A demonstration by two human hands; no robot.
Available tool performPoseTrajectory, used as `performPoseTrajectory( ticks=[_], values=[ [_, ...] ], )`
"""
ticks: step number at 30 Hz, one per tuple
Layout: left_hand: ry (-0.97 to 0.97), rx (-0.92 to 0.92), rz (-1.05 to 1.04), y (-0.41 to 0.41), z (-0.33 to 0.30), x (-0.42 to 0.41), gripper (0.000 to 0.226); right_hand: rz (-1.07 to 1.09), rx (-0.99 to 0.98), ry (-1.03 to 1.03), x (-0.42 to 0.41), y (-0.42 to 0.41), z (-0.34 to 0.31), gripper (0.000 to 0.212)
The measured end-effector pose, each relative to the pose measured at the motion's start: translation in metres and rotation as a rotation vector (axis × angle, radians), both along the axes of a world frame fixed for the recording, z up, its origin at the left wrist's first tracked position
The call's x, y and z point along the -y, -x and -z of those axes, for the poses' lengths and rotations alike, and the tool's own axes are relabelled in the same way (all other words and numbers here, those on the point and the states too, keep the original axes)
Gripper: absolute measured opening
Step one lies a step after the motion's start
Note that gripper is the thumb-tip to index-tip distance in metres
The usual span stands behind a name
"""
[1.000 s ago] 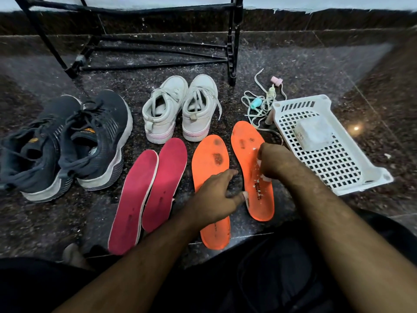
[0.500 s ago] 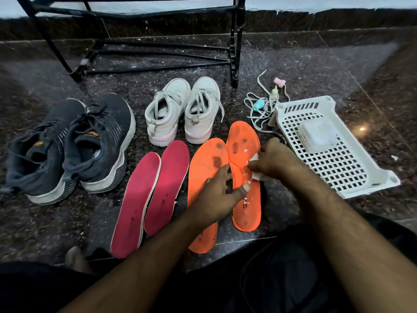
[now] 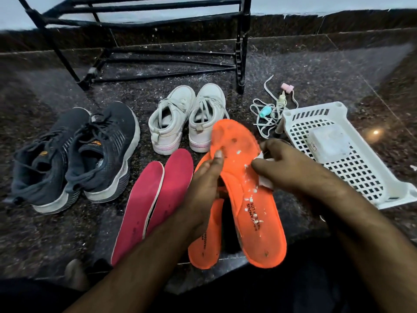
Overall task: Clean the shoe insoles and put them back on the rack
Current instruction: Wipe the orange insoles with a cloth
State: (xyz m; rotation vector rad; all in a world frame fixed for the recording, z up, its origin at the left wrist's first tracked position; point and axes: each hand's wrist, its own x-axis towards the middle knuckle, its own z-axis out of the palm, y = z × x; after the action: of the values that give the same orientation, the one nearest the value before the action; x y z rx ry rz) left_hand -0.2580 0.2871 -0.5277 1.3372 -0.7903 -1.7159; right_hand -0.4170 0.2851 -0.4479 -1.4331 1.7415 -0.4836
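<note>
My left hand (image 3: 204, 184) grips an orange insole (image 3: 248, 199) by its left edge and holds it lifted off the floor, thumb on its top face. White specks dot the insole. My right hand (image 3: 286, 168) pinches a white wipe (image 3: 264, 180) against the insole's right edge. A second orange insole (image 3: 205, 247) lies on the floor below it, partly hidden by my left hand. Two pink insoles (image 3: 155, 199) lie side by side to the left. The black shoe rack (image 3: 158, 10) stands at the back.
A dark pair of sneakers (image 3: 76, 154) sits at the left and a white pair (image 3: 187, 118) in the middle. A white perforated basket (image 3: 352, 163) holding a pale box (image 3: 327, 141) lies at the right, with loose laces (image 3: 268, 114) behind it.
My left hand has lifted the right orange insole off the floor and raised it toward me. My right hand with the wipe has moved along its right edge.
</note>
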Motion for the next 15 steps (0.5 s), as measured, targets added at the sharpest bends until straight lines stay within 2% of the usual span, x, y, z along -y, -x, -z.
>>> performPoseTrajectory(
  ticks=[2, 4, 9, 12, 15],
  values=[
    [-0.028, -0.150, -0.096, -0.004, -0.004, 0.005, 0.053, -0.060, 0.056, -0.048, -0.002, -0.008, 0.001, 0.048],
    [-0.021, -0.235, -0.184, -0.010, -0.008, 0.010, 0.048, -0.121, 0.085, -0.065, -0.004, -0.018, 0.009, 0.055],
    [-0.008, -0.198, -0.355, -0.018, -0.012, 0.011, 0.033, -0.193, 0.044, -0.005, -0.002, -0.024, 0.024, 0.025],
    [-0.016, -0.159, -0.374, -0.024, -0.015, 0.010, 0.032, -0.173, 0.026, 0.035, 0.002, -0.020, 0.026, 0.031],
    [-0.053, -0.214, -0.354, -0.025, -0.018, 0.009, 0.043, -0.185, 0.145, 0.002, 0.002, -0.019, 0.031, 0.034]
  ],
)
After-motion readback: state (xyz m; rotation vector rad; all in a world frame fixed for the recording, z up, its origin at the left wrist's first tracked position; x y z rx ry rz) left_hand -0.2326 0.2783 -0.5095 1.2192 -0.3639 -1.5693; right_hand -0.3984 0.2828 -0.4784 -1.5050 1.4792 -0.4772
